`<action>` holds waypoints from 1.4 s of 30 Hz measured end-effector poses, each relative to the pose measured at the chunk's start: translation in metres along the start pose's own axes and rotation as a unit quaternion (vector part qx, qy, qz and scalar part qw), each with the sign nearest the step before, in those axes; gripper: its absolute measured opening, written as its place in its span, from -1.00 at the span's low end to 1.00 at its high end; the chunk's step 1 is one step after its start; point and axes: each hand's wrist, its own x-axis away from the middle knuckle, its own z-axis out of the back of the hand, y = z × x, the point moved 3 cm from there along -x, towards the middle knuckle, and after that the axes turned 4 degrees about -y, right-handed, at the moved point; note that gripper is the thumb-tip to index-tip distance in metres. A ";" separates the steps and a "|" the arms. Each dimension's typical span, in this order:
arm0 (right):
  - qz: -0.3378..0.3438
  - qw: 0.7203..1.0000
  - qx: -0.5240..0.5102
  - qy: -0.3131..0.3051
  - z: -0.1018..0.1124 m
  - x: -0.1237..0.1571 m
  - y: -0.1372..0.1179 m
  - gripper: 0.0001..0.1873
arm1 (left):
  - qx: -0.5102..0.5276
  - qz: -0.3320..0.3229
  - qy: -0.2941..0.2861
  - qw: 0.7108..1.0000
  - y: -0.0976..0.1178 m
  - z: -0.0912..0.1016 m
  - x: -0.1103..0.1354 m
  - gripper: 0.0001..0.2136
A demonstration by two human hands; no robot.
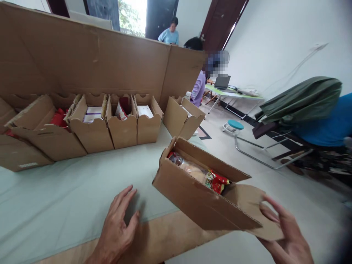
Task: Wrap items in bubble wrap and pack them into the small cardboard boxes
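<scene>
My right hand [288, 231] grips the cut-out end flap of a long cardboard box [189, 200] at the right of the view. That box sits tilted across the table's edge, its near end jutting out past it. Inside lie clear-wrapped biscuits [194, 171] and a red and gold snack packet [217, 181]. My left hand [118, 223] hovers over or rests on the table left of the box, fingers apart and holding nothing. It does not touch the box.
Several open cardboard boxes [123, 132] stand in a row at the back, holding red packets and white cartons. A tall cardboard panel [123, 62] rises behind them. Pale green cloth [82, 187] covers the table. Two people, a teal stool [235, 124] and a folding chair are beyond.
</scene>
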 end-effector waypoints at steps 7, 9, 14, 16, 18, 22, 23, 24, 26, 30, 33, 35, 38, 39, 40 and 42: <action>0.007 0.989 0.021 -0.147 -0.040 0.016 0.027 -0.34 | 0.184 0.103 -0.072 0.975 0.027 -0.028 -0.029 -0.30; 0.009 0.982 0.032 -0.187 -0.064 0.007 0.013 -0.48 | 0.230 0.124 -0.087 0.961 0.026 -0.033 -0.034 -0.28; -0.005 0.949 -0.042 -0.314 -0.128 -0.033 -0.029 -0.55 | 0.302 0.208 -0.043 0.929 0.006 -0.011 -0.033 -0.30; 0.009 0.935 -0.097 -0.342 -0.161 -0.050 -0.046 -0.56 | 0.316 0.227 -0.004 0.921 -0.007 0.005 -0.036 -0.28; 0.031 0.923 -0.137 -0.358 -0.199 -0.065 -0.064 -0.55 | 0.321 0.244 0.042 0.914 -0.021 0.020 -0.042 -0.24; 0.074 0.917 -0.175 -0.352 -0.269 -0.081 -0.099 -0.59 | 0.323 0.250 0.103 0.907 -0.047 0.043 -0.062 -0.11; 0.077 0.921 -0.177 -0.339 -0.281 -0.082 -0.105 -0.62 | 0.322 0.245 0.111 0.908 -0.052 0.047 -0.067 -0.09; 0.078 0.925 -0.177 -0.327 -0.292 -0.083 -0.110 -0.65 | 0.321 0.240 0.116 0.909 -0.057 0.050 -0.072 -0.08; 0.075 0.932 -0.174 -0.309 -0.307 -0.082 -0.114 -0.67 | 0.320 0.230 0.117 0.912 -0.063 0.052 -0.078 -0.09; 0.061 0.940 -0.162 -0.295 -0.318 -0.073 -0.109 -0.63 | 0.309 0.216 0.111 0.920 -0.064 0.051 -0.085 -0.09; 0.045 0.940 -0.143 -0.305 -0.313 -0.061 -0.097 -0.56 | 0.258 0.247 0.116 0.927 -0.061 0.053 -0.074 -0.09; 0.036 0.941 -0.127 -0.312 -0.303 -0.051 -0.087 -0.56 | 0.201 0.277 0.111 0.933 -0.061 0.058 -0.055 -0.11; 0.036 0.939 -0.105 -0.327 -0.284 -0.035 -0.075 -0.67 | 0.103 0.251 0.055 0.961 -0.062 0.067 -0.018 -0.30; 0.042 0.937 -0.094 -0.335 -0.280 -0.030 -0.074 -0.69 | 0.067 0.229 0.032 0.970 -0.063 0.069 -0.004 -0.38; 0.054 0.934 -0.078 -0.345 -0.277 -0.025 -0.075 -0.69 | 0.030 0.212 0.013 0.977 -0.064 0.070 0.009 -0.45; 0.090 0.920 -0.055 -0.377 -0.279 -0.014 -0.085 -0.70 | -0.042 0.191 -0.011 0.981 -0.066 0.071 0.032 -0.51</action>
